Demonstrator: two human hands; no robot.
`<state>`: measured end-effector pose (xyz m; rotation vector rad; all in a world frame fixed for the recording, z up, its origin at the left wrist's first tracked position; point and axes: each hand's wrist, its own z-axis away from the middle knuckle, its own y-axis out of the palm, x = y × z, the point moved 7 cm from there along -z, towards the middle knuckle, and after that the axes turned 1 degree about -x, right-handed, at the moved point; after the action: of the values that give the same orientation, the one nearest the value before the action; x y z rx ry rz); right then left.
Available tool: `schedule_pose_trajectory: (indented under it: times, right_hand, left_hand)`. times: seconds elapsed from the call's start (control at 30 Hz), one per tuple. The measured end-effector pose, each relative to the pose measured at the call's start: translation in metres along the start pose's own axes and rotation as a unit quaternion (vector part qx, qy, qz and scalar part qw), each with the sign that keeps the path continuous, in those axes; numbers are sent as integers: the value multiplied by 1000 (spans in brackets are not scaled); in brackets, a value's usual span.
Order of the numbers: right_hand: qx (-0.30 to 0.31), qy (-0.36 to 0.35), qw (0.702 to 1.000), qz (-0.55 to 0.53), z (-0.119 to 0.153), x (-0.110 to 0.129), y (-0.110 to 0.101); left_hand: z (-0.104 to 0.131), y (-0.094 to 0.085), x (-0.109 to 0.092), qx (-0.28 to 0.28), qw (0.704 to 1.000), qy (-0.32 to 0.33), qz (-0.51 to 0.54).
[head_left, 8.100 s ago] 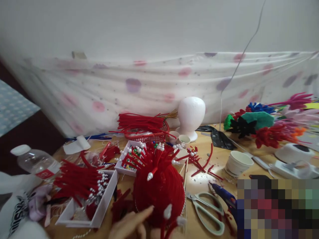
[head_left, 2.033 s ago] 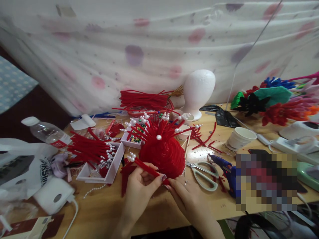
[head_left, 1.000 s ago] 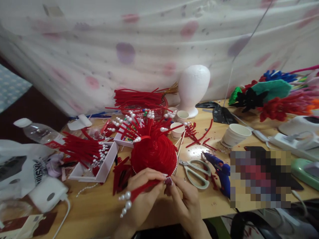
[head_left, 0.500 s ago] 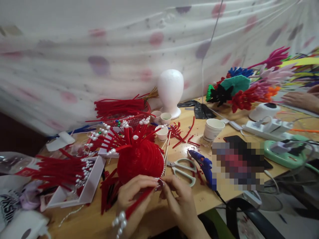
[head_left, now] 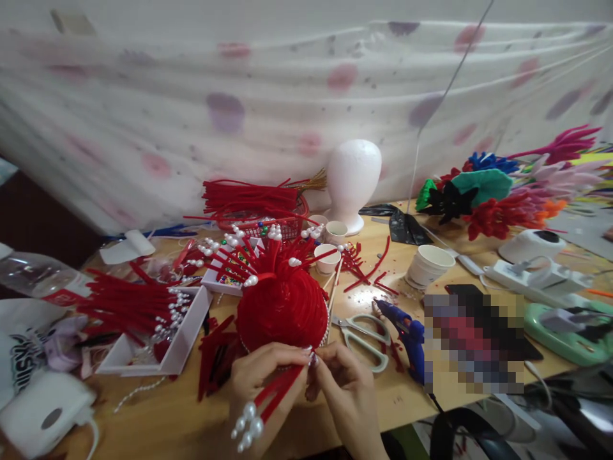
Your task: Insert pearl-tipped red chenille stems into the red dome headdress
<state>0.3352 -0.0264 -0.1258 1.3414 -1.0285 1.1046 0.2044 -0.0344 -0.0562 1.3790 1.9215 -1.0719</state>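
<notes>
In the head view my left hand (head_left: 265,383) is closed around red chenille stems (head_left: 282,388). White pearl beads (head_left: 249,425) cluster at their near ends, pointing toward me. My right hand (head_left: 347,386) pinches at the far ends, its fingertips meeting those of the left. What exactly lies between the right fingers is mostly hidden. Just beyond both hands rests a round red chenille headpiece (head_left: 282,313), with bead-tipped stems fanning up from its top and a string of small pearls along its edge. Scissors (head_left: 366,338) lie to the right of my right hand.
At left a white box (head_left: 189,338) holds beaded red stems. A blue glue gun (head_left: 402,326), paper cups (head_left: 431,265), a phone (head_left: 498,319) and power strips (head_left: 560,332) occupy the right. Behind stand a white foam head (head_left: 354,179) and a basket of red stems (head_left: 258,204).
My view has shifted, so the surroundings sit farther right and slightly lower. The stems in my left hand have turned a little, showing two strands apart. Both hands remain together.
</notes>
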Motion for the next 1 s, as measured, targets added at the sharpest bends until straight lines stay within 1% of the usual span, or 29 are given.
schedule_pose_trajectory:
  times: [0.1,0.17,0.23,0.3,0.37,0.47,0.53,0.6,0.67,0.77,0.87,0.93,1.0]
  right_hand:
    - [-6,12,999,-41,-3,0,-2]
    - [-6,5,998,-66,-5,2,-1]
    - [-2,-7,996,-94,-8,5,1]
    - [-4,-15,994,-109,-10,8,3]
    - [-2,-20,994,-104,-11,10,4]
    - [-10,-37,998,-44,-12,14,4]
    - [-13,-57,998,26,-11,17,3]
    - [-9,-72,993,92,-11,21,5]
    - [-3,-78,989,126,-11,23,9]
    - [-8,-68,991,113,-14,25,13]
    - [-11,-54,997,55,-18,26,15]
    - [-8,-47,999,22,-19,25,15]
    - [-9,-41,999,7,-20,23,15]
  left_hand:
    - [0,3,9,-15,997,-57,43]
    - [0,3,16,-39,992,-105,58]
    - [1,3,20,-58,988,-129,56]
    - [0,1,18,-67,990,-123,35]
    - [-2,-1,12,-63,994,-92,10]
    - [-7,-5,6,-54,997,-58,-20]
    - [-12,-9,7,-47,996,-59,-52]
    - [-16,-12,10,-47,993,-75,-74]
    - [-21,-13,15,-53,992,-99,-59]
    - [-25,-11,19,-65,991,-117,-4]
    - [-28,-8,18,-68,992,-103,2]
    - [-28,-8,15,-56,994,-89,-1]
    - [-29,-7,11,-27,997,-65,8]
